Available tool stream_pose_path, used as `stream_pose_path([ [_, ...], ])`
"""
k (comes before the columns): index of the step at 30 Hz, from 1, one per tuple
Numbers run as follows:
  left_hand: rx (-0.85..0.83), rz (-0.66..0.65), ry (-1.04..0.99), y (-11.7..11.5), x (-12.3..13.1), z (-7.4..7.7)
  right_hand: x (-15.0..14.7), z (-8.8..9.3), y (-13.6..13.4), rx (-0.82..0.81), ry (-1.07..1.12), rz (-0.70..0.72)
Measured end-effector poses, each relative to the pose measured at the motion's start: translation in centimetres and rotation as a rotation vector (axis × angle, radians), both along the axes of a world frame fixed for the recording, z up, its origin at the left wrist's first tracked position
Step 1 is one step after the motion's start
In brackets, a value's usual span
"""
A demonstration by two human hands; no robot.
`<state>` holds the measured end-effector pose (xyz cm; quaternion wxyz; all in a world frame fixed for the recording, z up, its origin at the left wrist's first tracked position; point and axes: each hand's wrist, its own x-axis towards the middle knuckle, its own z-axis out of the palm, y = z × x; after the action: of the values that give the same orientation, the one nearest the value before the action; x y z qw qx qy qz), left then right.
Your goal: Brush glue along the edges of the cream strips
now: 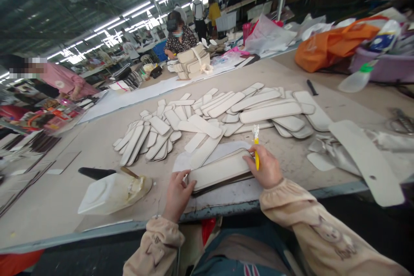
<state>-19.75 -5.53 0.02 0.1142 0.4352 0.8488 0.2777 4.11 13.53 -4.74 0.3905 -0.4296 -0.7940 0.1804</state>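
A short stack of long, round-ended white pieces (pixel 223 170) lies at the table's near edge, in front of me. My left hand (pixel 177 192) grips its left end between thumb and fingers. At the right end, my right hand (pixel 267 167) pinches the stack's corner while also holding a yellow-handled brush (pixel 256 155), its whitish bristles pointing up. Beneath the stack is a white sheet (pixel 233 148). Loose white pieces (pixel 210 127) lie just behind it. To the left rests a cut-open white plastic container (pixel 100 196) with yellowish residue around its mouth.
Heaps of similar white pieces (pixel 158 126) spread across the table (pixel 74 133). A dark-handled tool (pixel 97 173) lies behind the container. On the right are a long white panel (pixel 365 159), an orange bag (pixel 336 45) and a purple basin (pixel 381 64). Other people work farther back.
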Motion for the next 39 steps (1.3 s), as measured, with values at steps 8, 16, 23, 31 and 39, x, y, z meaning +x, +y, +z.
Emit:
stream_pose_path([
  [8,0.09,-0.047,0.051,-0.4,0.1,-0.9,-0.3,1.1,-0.4,-0.287,0.433,0.065],
  [16,0.171,-0.217,-0.132,1.2,-0.8,2.8,-0.8,5.5,-0.5,-0.395,0.836,0.345],
  [23,-0.057,-0.588,-0.439,7.2,1.5,8.2,1.7,9.3,1.0,-0.301,0.892,0.324],
  [31,-0.124,-0.327,-1.181,6.0,8.5,3.5,4.7,7.3,5.9,-0.365,1.023,0.144],
  [39,-0.057,-0.124,-1.357,4.7,14.2,2.1,6.4,6.6,6.2,-0.285,0.857,0.033],
])
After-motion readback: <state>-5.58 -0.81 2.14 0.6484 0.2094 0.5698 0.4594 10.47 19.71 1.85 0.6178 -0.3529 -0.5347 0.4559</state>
